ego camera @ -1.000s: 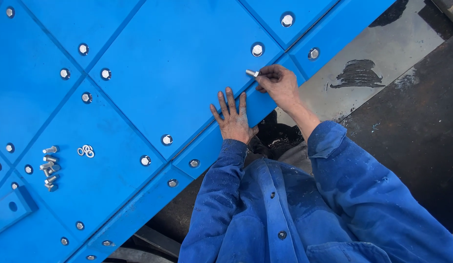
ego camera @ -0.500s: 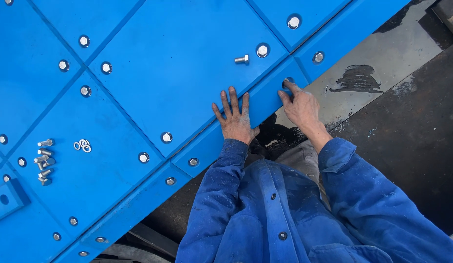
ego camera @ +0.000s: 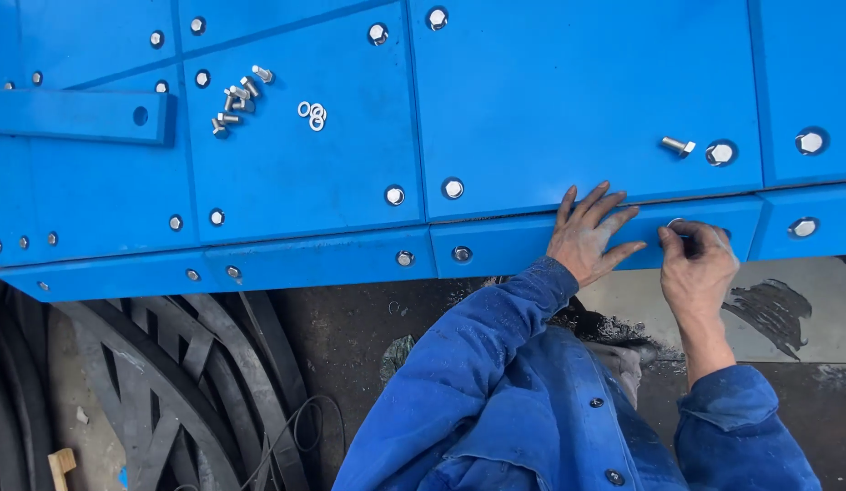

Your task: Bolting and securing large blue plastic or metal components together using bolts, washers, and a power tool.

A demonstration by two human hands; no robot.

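I watched a small washer (ego camera: 675,224), I think, pinched in my right hand (ego camera: 698,264) against the narrow blue edge strip (ego camera: 523,244). My left hand (ego camera: 589,235) lay flat and open beside it. One fumble could have dropped it off the edge; the loose bolt (ego camera: 677,145) sat above.

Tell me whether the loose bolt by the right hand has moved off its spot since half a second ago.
No. The loose bolt lies beside the same fastened bolt head on the blue panel; only the camera view turned.
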